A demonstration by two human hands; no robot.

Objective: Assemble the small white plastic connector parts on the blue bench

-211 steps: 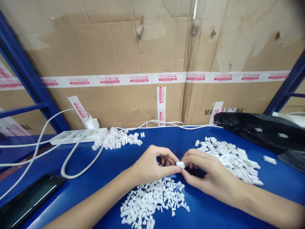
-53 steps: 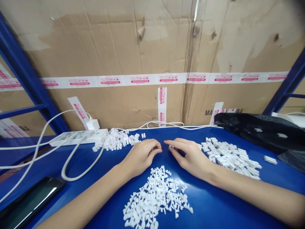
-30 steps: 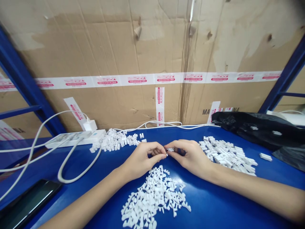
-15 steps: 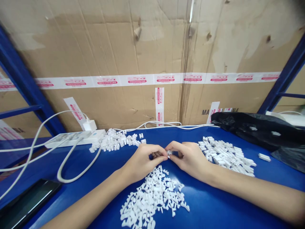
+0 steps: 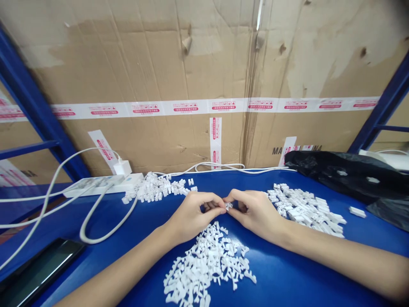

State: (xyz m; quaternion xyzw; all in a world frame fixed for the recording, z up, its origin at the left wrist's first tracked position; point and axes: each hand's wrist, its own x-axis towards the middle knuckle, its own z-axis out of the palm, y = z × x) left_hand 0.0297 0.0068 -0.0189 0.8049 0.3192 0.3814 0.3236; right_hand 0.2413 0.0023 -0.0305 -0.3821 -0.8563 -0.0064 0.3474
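My left hand [image 5: 197, 216] and my right hand [image 5: 252, 209] meet over the middle of the blue table [image 5: 271, 277]. Both are closed in a pinch on one small white plastic piece [image 5: 228, 206], mostly covered by the fingertips. Just below them lies a heap of small curved white plastic parts [image 5: 207, 264]. Beyond my left hand is a pile of small blocky white pieces [image 5: 159, 187]. To the right of my right hand sits a pile of longer white plastic blocks [image 5: 303, 209].
A white power strip [image 5: 105, 185] with plugged cables stands at the back left, and a looped cable [image 5: 84, 230] reaches onto the table. A black phone [image 5: 38, 270] lies front left. At the right are a black plastic bag [image 5: 322, 164] and one stray white block [image 5: 357, 212]. Cardboard [image 5: 153, 140] walls the back.
Both hands keep their pinch on the small white piece, with only slight finger motion. The whole view has shifted a little, so everything appears slightly further right.
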